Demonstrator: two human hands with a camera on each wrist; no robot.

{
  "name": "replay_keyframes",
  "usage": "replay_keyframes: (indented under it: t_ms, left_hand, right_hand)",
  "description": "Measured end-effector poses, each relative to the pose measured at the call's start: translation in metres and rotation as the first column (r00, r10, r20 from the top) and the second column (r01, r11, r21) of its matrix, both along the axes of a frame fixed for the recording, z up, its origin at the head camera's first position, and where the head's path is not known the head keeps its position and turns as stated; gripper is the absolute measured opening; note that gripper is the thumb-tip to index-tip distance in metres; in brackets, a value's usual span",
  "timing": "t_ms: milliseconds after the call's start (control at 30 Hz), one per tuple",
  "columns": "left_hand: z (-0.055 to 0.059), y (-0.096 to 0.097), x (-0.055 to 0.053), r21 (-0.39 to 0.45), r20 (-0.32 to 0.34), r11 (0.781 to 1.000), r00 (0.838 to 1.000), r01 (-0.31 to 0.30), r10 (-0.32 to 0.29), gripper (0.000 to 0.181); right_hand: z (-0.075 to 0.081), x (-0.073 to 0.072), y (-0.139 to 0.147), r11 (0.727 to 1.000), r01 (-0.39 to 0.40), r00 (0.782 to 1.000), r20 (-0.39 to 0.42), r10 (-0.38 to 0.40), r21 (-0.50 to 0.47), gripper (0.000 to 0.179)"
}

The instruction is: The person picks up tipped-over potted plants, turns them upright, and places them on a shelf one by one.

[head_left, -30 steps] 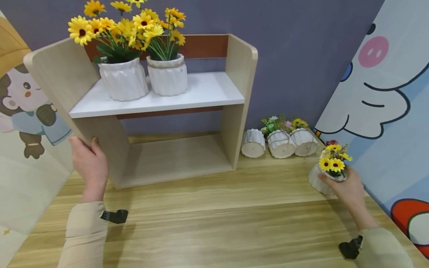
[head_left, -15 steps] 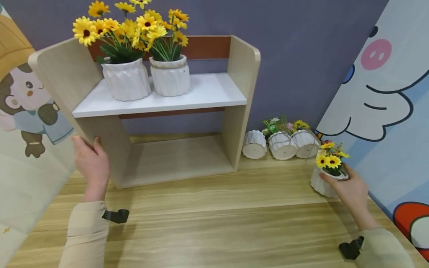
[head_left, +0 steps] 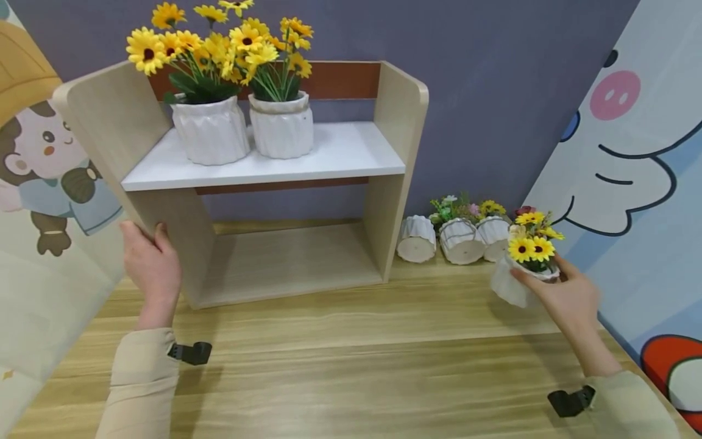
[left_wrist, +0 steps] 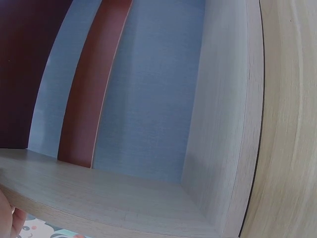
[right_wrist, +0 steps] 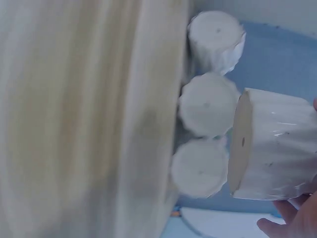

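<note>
My left hand [head_left: 152, 265] grips the front edge of the left side panel of a small wooden bookshelf [head_left: 403, 122]; in the left wrist view only a bit of that hand [left_wrist: 7, 218] shows at the corner. At the right, my right hand [head_left: 576, 299] holds a white ruffled flowerpot [head_left: 510, 283] by its rim, thumb on the near side. Yellow flowers [head_left: 531, 247] stand up out of it. In the right wrist view the flowerpot [right_wrist: 277, 146] is raised, its flat base showing. Two white flowerpots [head_left: 211, 134] with yellow flowers stand on the white upper shelf [head_left: 351, 146].
Three more white flowerpots [head_left: 462, 241] lie on their sides between the bookshelf and the right wall, bases facing me. Some of their flowers point at the back wall [head_left: 493, 110]. The wooden table [head_left: 340, 360] extends in front. Cartoon-printed walls [head_left: 620, 183] close both sides.
My right hand has lifted the flowerpot off the table and moved it slightly left and back toward the lying pots. The left hand keeps its grip on the bookshelf. The view shifts slightly.
</note>
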State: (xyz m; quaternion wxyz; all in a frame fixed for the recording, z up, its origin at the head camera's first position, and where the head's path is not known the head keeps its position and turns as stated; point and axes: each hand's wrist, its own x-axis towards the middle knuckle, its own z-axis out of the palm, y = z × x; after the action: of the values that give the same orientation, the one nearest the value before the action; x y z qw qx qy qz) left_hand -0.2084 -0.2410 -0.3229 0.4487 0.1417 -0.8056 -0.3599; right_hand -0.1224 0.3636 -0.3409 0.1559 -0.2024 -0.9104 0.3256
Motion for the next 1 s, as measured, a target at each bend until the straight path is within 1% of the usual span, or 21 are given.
replay_keyframes:
  t_ms: [100,167,267,367,433,500,600,667,700,733,867,1000]
  left_hand:
    - [0.0,0.0,0.0,-0.001,-0.003,1.0,1.0,0.001,-0.001,0.041]
    - [0.0,0.0,0.0,-0.002,-0.004,1.0,1.0,0.0,0.0,0.04]
    - [-0.001,-0.001,0.0,-0.001,-0.001,1.0,1.0,-0.002,0.002,0.04]
    - [-0.001,-0.001,0.0,-0.001,0.002,1.0,1.0,-0.003,0.003,0.04]
    - [-0.001,-0.001,0.0,-0.003,-0.001,1.0,1.0,-0.003,0.003,0.04]
    - [-0.001,-0.001,0.0,-0.005,-0.005,1.0,1.0,-0.003,0.003,0.04]
    - [-0.001,-0.001,0.0,-0.007,-0.009,1.0,1.0,-0.002,0.002,0.04]
    - [-0.001,-0.001,0.0,-0.005,-0.008,1.0,1.0,-0.002,0.002,0.04]
    - [-0.001,-0.001,0.0,-0.005,-0.007,1.0,1.0,-0.003,0.002,0.04]
    - [-0.001,-0.001,0.0,-0.005,-0.007,1.0,1.0,-0.002,0.002,0.04]
    - [-0.001,-0.001,0.0,-0.003,-0.007,1.0,1.0,-0.005,0.005,0.041]
    - [-0.001,-0.001,0.0,-0.003,-0.011,1.0,1.0,-0.008,0.008,0.041]
  right_hand:
    - [0.01,0.0,-0.012,1.0,-0.014,1.0,-0.01,0.014,-0.01,0.094]
    - [0.016,0.0,-0.018,1.0,-0.022,1.0,-0.009,0.022,0.003,0.095]
    - [0.026,0.001,-0.028,0.999,-0.049,0.999,-0.003,0.049,0.003,0.094]
    - [0.036,0.002,-0.037,0.996,-0.084,0.996,-0.015,0.084,0.006,0.092]
    - [0.042,0.003,-0.044,0.995,-0.099,0.994,-0.037,0.099,0.017,0.086]
    - [0.048,0.002,-0.051,0.994,-0.105,0.992,-0.065,0.107,0.042,0.073]
    - [0.058,0.003,-0.061,0.992,-0.12,0.989,-0.083,0.123,0.047,0.07]
    - [0.065,0.003,-0.067,0.991,-0.136,0.987,-0.088,0.137,0.018,0.075]
    - [0.068,0.003,-0.07,0.989,-0.148,0.985,-0.087,0.147,0.001,0.081]
    - [0.072,0.004,-0.073,0.987,-0.159,0.984,-0.09,0.157,-0.015,0.084]
    - [0.083,0.002,-0.086,0.981,-0.193,0.971,-0.148,0.191,-0.006,0.081]
    - [0.094,0.0,-0.101,0.974,-0.226,0.948,-0.225,0.224,0.021,0.079]
